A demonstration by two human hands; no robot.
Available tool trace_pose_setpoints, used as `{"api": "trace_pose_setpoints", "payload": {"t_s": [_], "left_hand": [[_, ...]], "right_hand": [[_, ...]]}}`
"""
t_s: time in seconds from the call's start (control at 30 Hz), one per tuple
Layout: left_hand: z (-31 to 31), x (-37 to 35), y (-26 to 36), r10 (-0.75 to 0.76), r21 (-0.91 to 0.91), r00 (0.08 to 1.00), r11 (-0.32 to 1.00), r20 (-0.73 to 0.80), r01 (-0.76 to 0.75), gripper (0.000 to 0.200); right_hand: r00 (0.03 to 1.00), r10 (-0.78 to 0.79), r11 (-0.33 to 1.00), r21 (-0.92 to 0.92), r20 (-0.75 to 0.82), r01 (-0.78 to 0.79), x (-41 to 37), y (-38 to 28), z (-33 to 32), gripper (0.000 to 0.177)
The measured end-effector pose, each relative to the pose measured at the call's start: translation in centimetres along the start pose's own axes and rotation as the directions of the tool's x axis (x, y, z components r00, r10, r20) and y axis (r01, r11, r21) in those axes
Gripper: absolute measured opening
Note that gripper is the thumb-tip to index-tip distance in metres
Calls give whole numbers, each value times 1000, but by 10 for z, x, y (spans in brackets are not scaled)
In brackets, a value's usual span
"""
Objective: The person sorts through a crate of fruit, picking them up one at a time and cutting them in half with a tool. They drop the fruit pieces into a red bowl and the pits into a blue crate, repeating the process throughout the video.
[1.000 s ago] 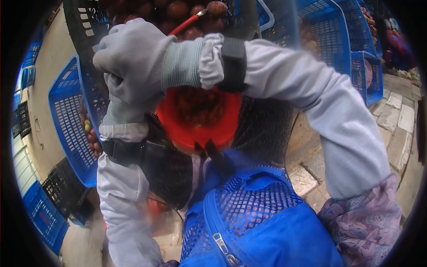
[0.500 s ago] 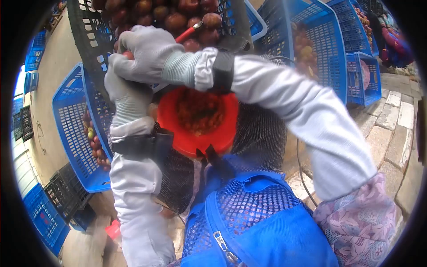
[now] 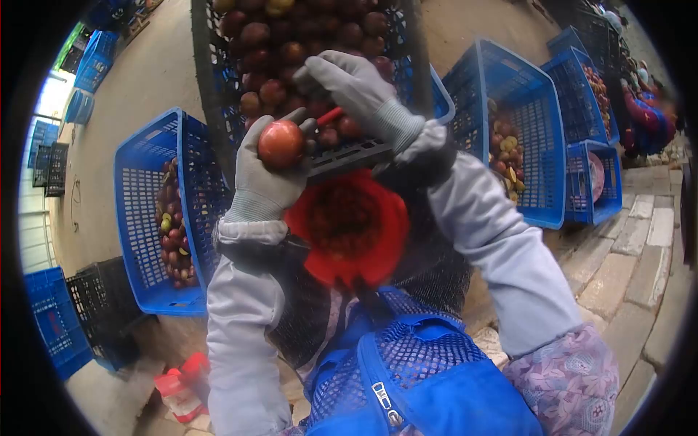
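Observation:
My left hand (image 3: 263, 171), in a grey glove, is palm up and closed around a round red passion fruit (image 3: 281, 144). My right hand (image 3: 350, 81), also gloved, is just above and to the right, with fingers curled. From under its palm sticks the red handle of a small knife (image 3: 330, 116); the blade is hidden. Both hands are over the near end of a black crate (image 3: 311, 171) full of dark red passion fruit (image 3: 273, 92). Below them, at my lap, stands a red bucket (image 3: 392, 236) with wet, brownish-orange pulp inside.
A blue crate (image 3: 134, 240) on the left and another blue crate (image 3: 534, 109) on the right hold more fruit, some cut. Smaller blue crates (image 3: 603, 207) stand farther right, near a person (image 3: 651, 120). A red-and-white item (image 3: 182, 392) lies at lower left.
My hands were together over the crate's left edge and have moved apart, to the right. The fruit now shows in my left palm. The knife's blade has gone out of sight.

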State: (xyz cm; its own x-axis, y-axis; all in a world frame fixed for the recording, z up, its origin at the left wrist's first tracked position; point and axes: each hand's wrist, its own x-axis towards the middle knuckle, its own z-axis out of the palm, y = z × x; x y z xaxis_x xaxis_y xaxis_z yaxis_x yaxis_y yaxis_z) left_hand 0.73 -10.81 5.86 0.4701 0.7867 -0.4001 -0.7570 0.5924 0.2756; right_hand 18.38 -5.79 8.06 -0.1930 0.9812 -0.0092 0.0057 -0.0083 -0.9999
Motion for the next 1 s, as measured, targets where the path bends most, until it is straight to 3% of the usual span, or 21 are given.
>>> {"api": "trace_pose_setpoints", "payload": {"t_s": [0.03,0.07,0.1,0.13,0.17,0.23,0.33,0.57,0.63,0.7,0.73,0.8,0.83,0.9,0.97,1.0], "left_hand": [[-7,-3,4,-55,-46,992,997,118,61,47],[-6,-7,5,-23,-28,994,999,107,26,49],[-3,-10,4,10,-12,995,1000,102,-9,50],[0,-14,3,40,2,995,999,96,-40,51],[1,-17,4,57,0,994,998,88,-57,52],[1,-24,9,97,-5,993,995,69,-97,54],[4,-33,16,159,8,986,987,42,-160,56],[-3,-46,23,264,-73,963,963,59,-260,53],[-6,-51,24,297,-89,949,953,104,-289,55],[-4,-57,21,324,-114,937,944,134,-310,54],[-1,-62,16,334,-133,932,939,138,-317,52],[3,-72,3,350,-132,923,934,160,-332,50],[2,-75,-4,345,-148,920,935,183,-321,50],[-2,-81,-17,335,-178,915,937,226,-299,50],[-1,-88,-31,343,-146,918,937,197,-319,49],[-4,-89,-38,339,-143,917,939,211,-314,49]], "right_hand": [[999,-27,962,-272,47,39,14,11,-13,29],[982,-118,783,-595,145,182,21,24,-16,28],[950,-165,478,-821,265,312,26,28,-17,27],[951,87,246,-932,296,267,33,32,-13,26],[907,177,77,-924,381,374,37,37,-12,25],[851,257,-61,-871,459,488,41,69,-17,29],[819,390,-82,-870,421,487,53,90,-15,34],[796,523,46,-943,304,330,54,51,-9,36],[856,448,94,-966,257,241,48,44,-21,34],[901,368,220,-963,230,156,32,22,-36,32],[920,322,348,-932,223,104,18,9,-43,31],[952,242,588,-808,190,11,-18,-13,-50,29],[922,363,836,-485,136,-257,-34,-14,-49,26],[910,367,906,-296,191,-303,-73,-34,-42,23],[860,455,884,0,233,-468,-109,-43,-26,25],[871,433,898,-30,231,-438,-124,-47,-18,27]]}}
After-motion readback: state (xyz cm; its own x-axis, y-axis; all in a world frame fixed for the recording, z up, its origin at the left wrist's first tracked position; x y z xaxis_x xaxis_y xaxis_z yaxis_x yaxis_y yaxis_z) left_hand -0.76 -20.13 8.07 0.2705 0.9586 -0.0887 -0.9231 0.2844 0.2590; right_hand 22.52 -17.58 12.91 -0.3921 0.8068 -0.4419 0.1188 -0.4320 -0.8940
